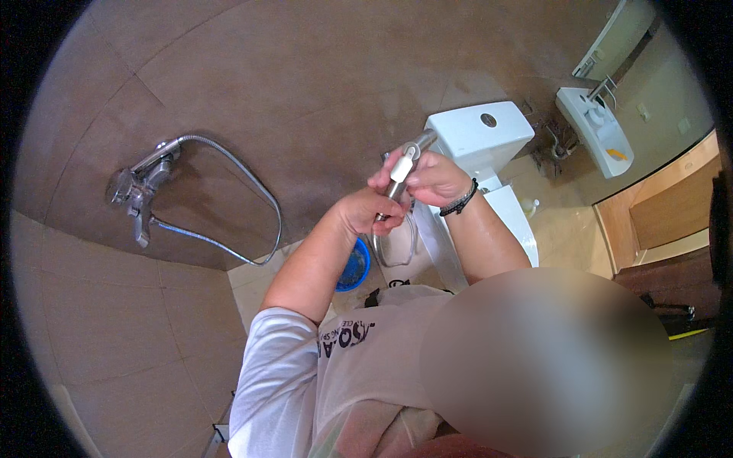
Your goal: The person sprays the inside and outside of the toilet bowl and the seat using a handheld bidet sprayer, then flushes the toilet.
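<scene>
A metal handheld bidet sprayer [403, 167] with a white lever is held between both hands, in front of the toilet cistern [478, 134]. My left hand [371, 210] is closed around its lower handle. Higher up, my right hand [440, 180], with a dark bracelet at the wrist, grips the sprayer near the lever; some of its fingers are hidden behind the metal body. A flexible hose [412, 243] loops beneath the hands. Close to my left forearm, a blue basin [355, 266] stands on the floor, partly covered by that arm.
On the left wall are a shower mixer [137, 194] and a looping metal hose [278, 209]. The toilet lid [512, 220] lies below the cistern. A small washbasin [610, 143] holding an orange item [617, 154] is at upper right, above a wooden door frame [604, 229].
</scene>
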Action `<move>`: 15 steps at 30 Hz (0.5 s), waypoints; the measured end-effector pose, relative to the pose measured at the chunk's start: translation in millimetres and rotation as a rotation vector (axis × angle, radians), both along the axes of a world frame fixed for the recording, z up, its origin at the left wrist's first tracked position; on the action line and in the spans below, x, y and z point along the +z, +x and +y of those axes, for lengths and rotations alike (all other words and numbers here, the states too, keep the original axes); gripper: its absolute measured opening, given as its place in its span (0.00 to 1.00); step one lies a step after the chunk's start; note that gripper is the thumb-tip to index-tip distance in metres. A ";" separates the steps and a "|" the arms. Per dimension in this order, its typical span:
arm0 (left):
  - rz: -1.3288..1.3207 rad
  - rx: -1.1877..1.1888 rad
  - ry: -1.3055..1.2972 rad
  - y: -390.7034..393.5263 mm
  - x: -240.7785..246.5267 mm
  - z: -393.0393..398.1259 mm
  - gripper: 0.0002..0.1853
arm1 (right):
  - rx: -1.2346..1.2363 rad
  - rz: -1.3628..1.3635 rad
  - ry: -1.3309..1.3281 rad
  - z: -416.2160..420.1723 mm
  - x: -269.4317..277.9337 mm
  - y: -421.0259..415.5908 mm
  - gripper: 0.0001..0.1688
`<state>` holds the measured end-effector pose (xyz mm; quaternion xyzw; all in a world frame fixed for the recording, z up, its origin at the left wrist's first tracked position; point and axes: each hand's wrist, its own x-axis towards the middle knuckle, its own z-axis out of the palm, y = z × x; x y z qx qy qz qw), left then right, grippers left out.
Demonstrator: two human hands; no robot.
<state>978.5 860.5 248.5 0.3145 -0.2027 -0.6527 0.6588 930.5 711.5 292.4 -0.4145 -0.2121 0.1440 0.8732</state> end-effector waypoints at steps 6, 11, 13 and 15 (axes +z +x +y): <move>-0.359 0.339 0.030 -10.6 1.0 -15.2 0.10 | -0.409 0.207 -0.182 4.9 20.6 19.1 0.07; -0.565 0.557 0.154 -17.3 -4.3 -4.5 0.18 | -0.569 0.274 -0.012 10.2 28.3 32.3 0.06; -0.479 0.628 0.119 -18.0 -1.1 -4.4 0.21 | -0.525 0.279 0.038 19.9 17.6 35.0 0.06; -0.337 0.694 0.084 -15.5 -0.9 -5.9 0.24 | -0.531 0.316 -0.016 42.1 5.2 30.4 0.07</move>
